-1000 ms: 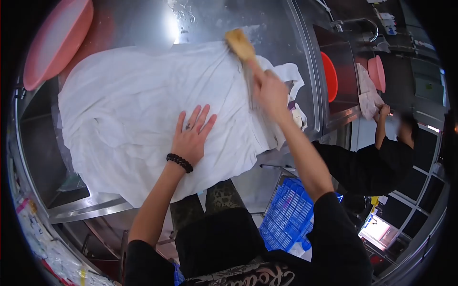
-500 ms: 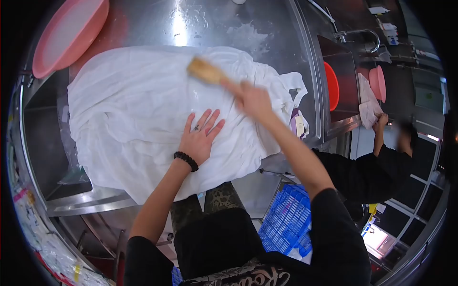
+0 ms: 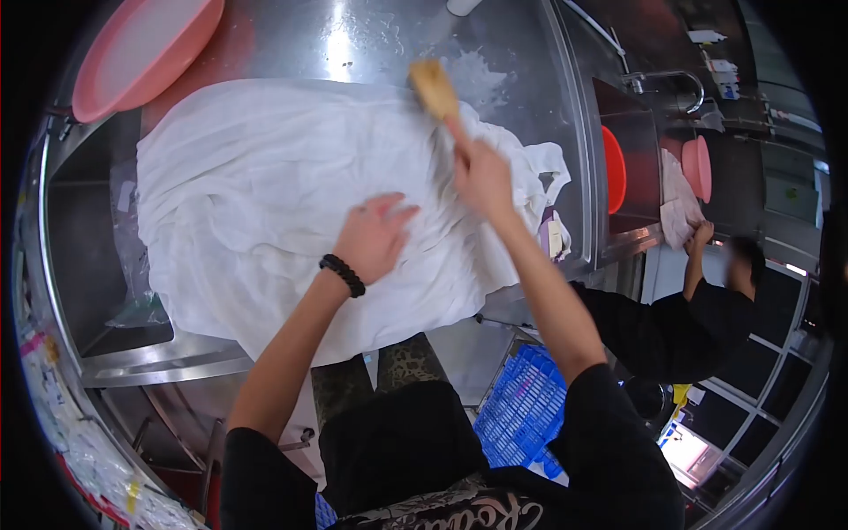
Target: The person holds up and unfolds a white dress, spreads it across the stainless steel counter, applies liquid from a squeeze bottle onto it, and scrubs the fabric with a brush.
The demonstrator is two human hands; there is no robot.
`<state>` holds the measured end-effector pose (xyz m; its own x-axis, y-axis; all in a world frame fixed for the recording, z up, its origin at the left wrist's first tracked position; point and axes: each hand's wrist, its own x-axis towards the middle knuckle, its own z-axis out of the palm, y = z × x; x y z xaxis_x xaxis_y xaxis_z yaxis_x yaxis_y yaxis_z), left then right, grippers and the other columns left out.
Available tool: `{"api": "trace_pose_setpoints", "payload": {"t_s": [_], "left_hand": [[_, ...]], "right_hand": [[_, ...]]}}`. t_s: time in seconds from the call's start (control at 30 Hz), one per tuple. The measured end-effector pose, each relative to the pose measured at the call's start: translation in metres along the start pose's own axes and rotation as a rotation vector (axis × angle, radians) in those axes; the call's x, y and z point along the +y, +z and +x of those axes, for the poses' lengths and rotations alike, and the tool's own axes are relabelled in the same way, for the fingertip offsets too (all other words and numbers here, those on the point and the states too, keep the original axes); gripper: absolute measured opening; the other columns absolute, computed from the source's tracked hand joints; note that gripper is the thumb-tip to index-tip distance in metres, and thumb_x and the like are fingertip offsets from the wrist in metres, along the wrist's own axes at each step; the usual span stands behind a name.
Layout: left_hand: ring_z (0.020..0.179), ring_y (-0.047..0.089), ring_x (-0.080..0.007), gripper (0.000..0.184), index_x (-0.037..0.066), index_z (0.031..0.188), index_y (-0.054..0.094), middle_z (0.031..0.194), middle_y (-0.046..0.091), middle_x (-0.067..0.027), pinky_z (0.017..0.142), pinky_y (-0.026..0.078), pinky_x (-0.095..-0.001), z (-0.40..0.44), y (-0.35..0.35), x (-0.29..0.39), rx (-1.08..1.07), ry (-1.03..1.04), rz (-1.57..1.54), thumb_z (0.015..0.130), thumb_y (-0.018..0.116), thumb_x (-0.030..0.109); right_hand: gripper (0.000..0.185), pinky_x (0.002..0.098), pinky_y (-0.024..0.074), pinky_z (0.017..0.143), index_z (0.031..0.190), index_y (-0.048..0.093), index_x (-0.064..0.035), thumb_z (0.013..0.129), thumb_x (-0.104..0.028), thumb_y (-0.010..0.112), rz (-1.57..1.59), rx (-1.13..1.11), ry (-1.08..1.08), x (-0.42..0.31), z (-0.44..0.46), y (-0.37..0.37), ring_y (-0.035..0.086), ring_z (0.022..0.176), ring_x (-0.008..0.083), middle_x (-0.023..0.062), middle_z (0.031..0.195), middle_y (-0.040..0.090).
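A white garment (image 3: 265,203) lies spread and wrinkled over the steel counter, with a strap at its right end. My right hand (image 3: 484,181) is closed around the handle of a wooden scrub brush (image 3: 433,88). The brush's head is over the garment's far edge; whether its bristles touch the cloth cannot be made out. On the middle of the garment is my left hand (image 3: 375,237), a dark braided bracelet at its wrist. Its fingers are apart and a little blurred, and it holds nothing that I can see.
A pink basin (image 3: 146,62) with whitish liquid stands at the far left. To the right, a red basin (image 3: 613,168) sits in a sink beside a faucet (image 3: 671,79). A co-worker (image 3: 698,309) handles pale cloth there. A blue plastic crate (image 3: 521,406) is below the counter.
My right hand has carried the brush up and to the right, toward the garment's far edge. My left hand has shifted slightly upward, its fingers less flat than before.
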<state>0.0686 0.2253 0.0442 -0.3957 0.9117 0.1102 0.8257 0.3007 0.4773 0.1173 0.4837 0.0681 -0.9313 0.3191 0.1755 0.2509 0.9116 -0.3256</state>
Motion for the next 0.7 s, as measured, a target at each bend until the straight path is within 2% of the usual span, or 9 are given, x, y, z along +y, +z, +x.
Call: {"api": "trace_pose_setpoints", "payload": {"t_s": [0.07,0.1,0.17,0.23,0.4,0.5,0.57,0.6,0.7], "left_hand": [[0.154,0.036,-0.0306,0.043,0.017,0.14,0.065,0.162,0.048,-0.009,0.124,0.023,-0.0539,0.004,-0.011,-0.014,0.047,-0.041,-0.012,0.098,0.059,0.024],[0.154,0.036,-0.0306,0.043,0.017,0.14,0.065,0.162,0.048,-0.009,0.124,0.023,-0.0539,0.006,-0.012,-0.023,0.056,-0.04,-0.012,0.098,0.059,0.024],[0.154,0.036,-0.0312,0.042,0.019,0.139,0.067,0.161,0.048,-0.0089,0.123,0.023,-0.0539,-0.001,-0.003,-0.032,0.097,-0.028,-0.005,0.097,0.06,0.025],[0.154,0.036,-0.0318,0.042,0.021,0.138,0.068,0.16,0.048,-0.0089,0.123,0.024,-0.0538,-0.011,0.008,-0.031,0.147,-0.026,-0.014,0.097,0.061,0.025],[0.155,0.035,-0.0311,0.042,0.025,0.137,0.069,0.16,0.048,-0.0084,0.122,0.023,-0.0548,-0.01,0.003,-0.029,0.159,-0.028,-0.021,0.095,0.062,0.026],[0.155,0.035,-0.031,0.043,0.025,0.137,0.069,0.161,0.048,-0.0085,0.122,0.023,-0.0552,-0.006,0.004,-0.023,0.132,-0.047,-0.018,0.095,0.062,0.026],[0.155,0.035,-0.031,0.043,0.025,0.137,0.069,0.161,0.047,-0.0086,0.122,0.023,-0.0556,-0.007,0.0,-0.024,0.092,-0.061,0.01,0.094,0.062,0.026],[0.155,0.035,-0.031,0.043,0.025,0.137,0.069,0.161,0.047,-0.0086,0.122,0.023,-0.0556,-0.005,-0.001,-0.025,0.089,-0.049,0.012,0.094,0.062,0.026],[0.156,0.034,-0.0309,0.044,0.024,0.137,0.069,0.162,0.046,-0.0089,0.122,0.023,-0.056,-0.008,0.001,-0.021,0.103,-0.031,0.013,0.093,0.064,0.025]], "right_hand": [[0.06,0.0426,0.0484,0.055,0.154,0.056,-0.035,0.097,-0.016,0.061,0.018,-0.168,-0.008,-0.02,-0.063,0.0,0.059,0.06,0.0298,0.01,0.079,0.059],[0.063,0.0409,0.0473,0.052,0.155,0.055,-0.0369,0.096,-0.016,0.063,-0.031,-0.183,-0.089,-0.026,-0.079,0.007,0.057,0.058,0.028,0.0081,0.076,0.056],[0.066,0.0392,0.0462,0.05,0.156,0.054,-0.0387,0.095,-0.016,0.064,-0.068,-0.229,-0.176,-0.021,-0.071,0.022,0.055,0.056,0.0263,0.0063,0.074,0.054],[0.069,0.0388,0.0456,0.049,0.155,0.054,-0.0426,0.093,-0.017,0.066,-0.092,-0.058,-0.105,0.001,-0.021,0.032,0.054,0.055,0.0251,0.0046,0.073,0.053],[0.068,0.0392,0.0459,0.049,0.155,0.055,-0.0427,0.092,-0.018,0.067,-0.195,-0.154,-0.043,-0.017,-0.068,0.008,0.057,0.057,0.0238,0.0048,0.072,0.055],[0.069,0.0392,0.0462,0.05,0.155,0.054,-0.0434,0.092,-0.02,0.068,-0.257,-0.229,-0.059,0.026,-0.055,0.007,0.058,0.058,0.0231,0.0047,0.073,0.056],[0.067,0.0408,0.0483,0.052,0.156,0.052,-0.0435,0.094,-0.024,0.066,-0.403,-0.055,0.173,0.043,0.02,-0.007,0.059,0.058,0.0242,0.0061,0.073,0.057],[0.067,0.0408,0.0483,0.052,0.156,0.052,-0.0435,0.094,-0.024,0.066,-0.403,-0.048,0.183,0.043,0.01,-0.008,0.059,0.058,0.0242,0.0061,0.073,0.057],[0.059,0.0434,0.0492,0.055,0.154,0.056,-0.0402,0.097,-0.025,0.062,-0.301,-0.168,-0.001,0.025,-0.067,-0.019,0.06,0.06,0.0276,0.0091,0.075,0.061]]}}
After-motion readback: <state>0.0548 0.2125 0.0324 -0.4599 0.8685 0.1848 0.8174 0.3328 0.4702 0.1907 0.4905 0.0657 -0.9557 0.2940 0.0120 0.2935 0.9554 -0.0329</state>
